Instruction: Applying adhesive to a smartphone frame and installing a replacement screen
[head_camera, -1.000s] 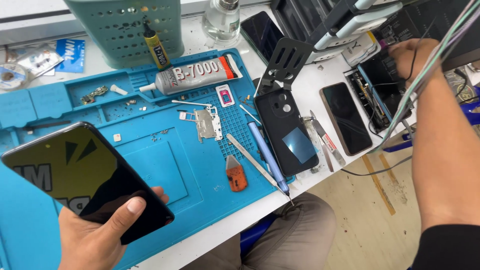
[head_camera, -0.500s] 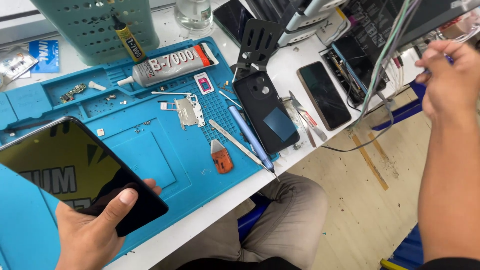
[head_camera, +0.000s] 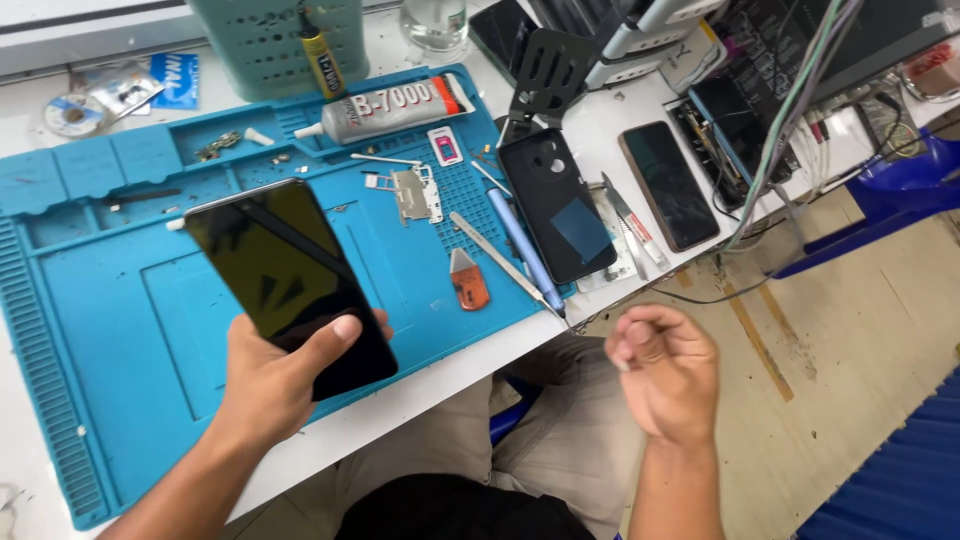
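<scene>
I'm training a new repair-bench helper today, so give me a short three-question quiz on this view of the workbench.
1. True or false: the left hand holds a dark phone above the blue mat.
2. The right hand is: A) gripping the glue tube, B) closed in a loose fist off the table edge, C) resting on the cracked phone.
3. Which small orange tool lies on the mat just right of the held phone?

Key: 1 true; 2 B; 3 the orange pick.
</scene>
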